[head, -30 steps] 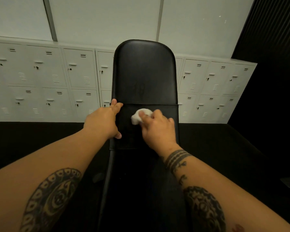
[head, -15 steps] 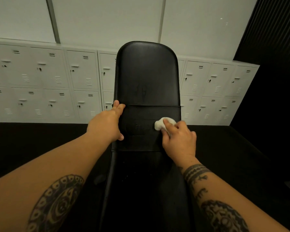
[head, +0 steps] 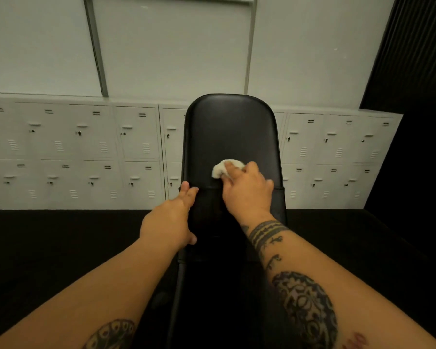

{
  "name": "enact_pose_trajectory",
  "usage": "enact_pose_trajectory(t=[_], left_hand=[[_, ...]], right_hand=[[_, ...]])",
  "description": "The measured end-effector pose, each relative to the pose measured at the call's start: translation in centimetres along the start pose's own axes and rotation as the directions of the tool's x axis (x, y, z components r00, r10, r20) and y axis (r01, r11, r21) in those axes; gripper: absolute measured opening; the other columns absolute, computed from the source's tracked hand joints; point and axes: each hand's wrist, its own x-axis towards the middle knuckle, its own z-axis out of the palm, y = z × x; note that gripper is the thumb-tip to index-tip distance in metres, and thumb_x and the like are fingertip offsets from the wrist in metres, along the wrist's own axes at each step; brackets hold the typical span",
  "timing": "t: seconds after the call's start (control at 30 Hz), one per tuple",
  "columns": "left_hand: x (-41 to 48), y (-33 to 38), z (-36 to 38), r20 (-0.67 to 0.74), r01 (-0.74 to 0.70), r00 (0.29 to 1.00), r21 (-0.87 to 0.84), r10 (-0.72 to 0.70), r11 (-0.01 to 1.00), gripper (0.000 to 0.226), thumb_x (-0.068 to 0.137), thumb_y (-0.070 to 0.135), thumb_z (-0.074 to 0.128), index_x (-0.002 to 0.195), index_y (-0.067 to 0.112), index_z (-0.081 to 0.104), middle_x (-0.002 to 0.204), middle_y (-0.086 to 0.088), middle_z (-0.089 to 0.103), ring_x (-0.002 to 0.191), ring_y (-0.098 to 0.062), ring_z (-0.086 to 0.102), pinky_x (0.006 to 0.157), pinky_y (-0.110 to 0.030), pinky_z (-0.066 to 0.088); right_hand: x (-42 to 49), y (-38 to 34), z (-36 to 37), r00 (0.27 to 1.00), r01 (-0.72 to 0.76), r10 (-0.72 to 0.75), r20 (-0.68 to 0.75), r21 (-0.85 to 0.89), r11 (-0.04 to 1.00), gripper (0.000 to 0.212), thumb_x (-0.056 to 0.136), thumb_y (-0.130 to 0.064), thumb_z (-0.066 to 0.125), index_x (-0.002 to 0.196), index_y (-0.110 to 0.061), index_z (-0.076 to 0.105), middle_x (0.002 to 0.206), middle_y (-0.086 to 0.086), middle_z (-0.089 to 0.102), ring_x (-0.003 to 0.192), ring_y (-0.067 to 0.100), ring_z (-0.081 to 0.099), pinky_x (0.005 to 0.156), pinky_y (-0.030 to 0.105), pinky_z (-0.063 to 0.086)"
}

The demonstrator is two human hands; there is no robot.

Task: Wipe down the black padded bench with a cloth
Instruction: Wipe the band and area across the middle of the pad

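Observation:
The black padded bench [head: 230, 132] runs straight away from me, with a rounded far pad and a seam across its middle. My right hand [head: 247, 195] presses a small crumpled white cloth [head: 224, 167] onto the far pad, just beyond the seam. My left hand [head: 171, 217] rests flat on the bench's left edge at the seam, fingers extended along the pad, holding nothing. The near part of the bench lies in deep shadow between my forearms.
A row of white lockers [head: 86, 152] in two tiers stands behind the bench along a pale wall [head: 174, 46]. Dark floor [head: 61, 243] spreads on both sides. A black ribbed wall [head: 418, 59] rises at the right.
My right hand has carried the cloth from the right side of the near pad up and left, across the seam onto the far pad. The view has tilted upward. My left hand stays at the edge.

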Motion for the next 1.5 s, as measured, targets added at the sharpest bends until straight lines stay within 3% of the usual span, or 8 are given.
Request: enact_pose_trajectory(t=[0.17,0.4,0.5,0.7,0.9,1.2,1.33,1.5], left_hand=[[0.0,0.3,0.0,-0.002,0.037,0.999,-0.037,-0.037,0.999,0.125,0.073,0.029,0.091,0.16,0.04,0.002,0.168,0.019,-0.012,0.134,-0.023,0.052,0.098,-0.044,0.055],[0.5,0.6,-0.9,-0.011,-0.003,1.0,0.128,0.005,0.992,0.115,0.074,0.043,0.086,0.159,0.037,0.008,0.17,0.012,0.002,0.136,-0.023,0.048,0.1,-0.044,0.049],[1.7,1.4,-3.1,-0.102,-0.017,0.994,0.251,0.044,0.968,0.099,0.078,0.055,0.078,0.158,0.035,0.023,0.166,0.008,0.023,0.146,-0.026,0.03,0.112,-0.05,0.038],[3.7,1.4,-2.7,0.038,0.018,0.999,0.083,-0.022,0.996,0.11,0.087,0.038,0.078,0.162,0.034,-0.002,0.169,0.007,-0.016,0.142,-0.026,0.042,0.106,-0.042,0.05],[3.8,1.0,-2.5,-0.028,0.025,0.999,0.193,-0.02,0.981,0.11,0.082,0.051,0.077,0.161,0.036,0.002,0.171,0.008,-0.004,0.144,-0.026,0.035,0.104,-0.047,0.048],[2.5,1.6,-2.1,-0.034,0.069,0.997,0.152,-0.064,0.986,0.111,0.085,0.046,0.077,0.162,0.035,-0.002,0.171,0.006,-0.007,0.156,-0.036,0.002,0.117,-0.061,0.031],[1.1,1.9,-1.1,-0.162,0.097,0.984,0.127,-0.076,0.987,0.112,0.089,0.045,0.073,0.162,0.024,-0.009,0.171,-0.001,-0.009,0.156,-0.035,-0.01,0.122,-0.061,0.018],[-0.5,1.4,2.0,-0.197,0.036,0.98,0.01,-0.033,0.999,0.078,0.102,0.035,0.057,0.162,0.029,0.009,0.171,0.001,-0.004,0.156,-0.032,0.005,0.117,-0.051,0.036]], right_hand=[[5.4,1.5,-0.5,0.97,-0.241,0.243,-0.02,0.06,0.969,0.043,0.1,-0.048,0.04,0.141,-0.037,0.049,0.124,0.006,0.045,0.107,0.027,0.053,0.09,0.046,0.035],[1.2,-2.5,0.6,0.971,0.238,-0.238,0.037,0.004,0.971,0.043,0.097,-0.05,0.04,0.139,-0.042,0.047,0.108,0.002,0.05,0.098,0.026,0.053,0.082,0.045,0.037],[2.6,2.7,-0.4,0.997,0.072,-0.072,-0.009,-0.035,0.997,0.044,0.098,-0.052,0.04,0.142,-0.045,0.043,0.109,0.0,0.048,0.102,0.025,0.05,0.084,0.044,0.035],[5.4,3.2,-0.6,0.972,-0.234,0.233,-0.03,-0.038,0.971,0.047,0.1,-0.051,0.036,0.146,-0.042,0.035,0.123,0.004,0.044,0.108,0.026,0.04,0.086,0.045,0.033],[-0.5,0.2,-1.2,0.972,0.187,-0.175,0.157,-0.065,0.98,0.043,0.098,-0.048,0.04,0.141,-0.044,0.041,0.113,-0.001,0.048,0.103,0.024,0.046,0.085,0.045,0.032],[-8.5,7.6,-1.7,0.936,-0.338,0.337,0.101,-0.008,0.941,0.049,0.1,-0.054,0.037,0.148,-0.047,0.031,0.113,-0.003,0.041,0.103,0.015,0.044,0.089,0.041,0.036],[-8.4,6.2,-1.7,0.923,-0.372,0.371,0.103,-0.01,0.928,0.05,0.1,-0.052,0.037,0.149,-0.043,0.032,0.114,-0.002,0.039,0.105,0.016,0.043,0.091,0.042,0.035],[-5.2,3.6,-1.7,0.942,-0.336,0.333,0.045,0.137,0.932,0.047,0.101,-0.052,0.037,0.147,-0.042,0.036,0.115,-0.002,0.038,0.108,0.017,0.042,0.093,0.042,0.032]])
